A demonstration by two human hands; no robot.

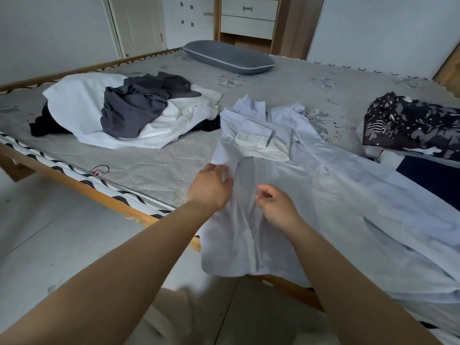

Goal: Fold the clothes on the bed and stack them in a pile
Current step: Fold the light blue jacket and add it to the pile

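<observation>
A pale blue long-sleeved shirt (323, 195) lies spread across the near side of the bed (149, 170), its hem hanging over the wooden edge. One sleeve with a white cuff (254, 138) is folded across its chest. My left hand (211, 188) grips a raised fold of the shirt's left side. My right hand (276, 205) hovers just above the shirt's middle with fingers loosely curled, holding nothing. A heap of unfolded clothes, white (79, 108) and dark grey (134, 105), lies at the left. A dark patterned garment (410, 125) sits on folded items at the right.
A grey pillow (229, 57) lies at the far side of the bed. Behind it stand a wooden cabinet with white drawers (249, 18) and a door (137, 23). Pale floor (49, 245) runs along the bed's near left edge.
</observation>
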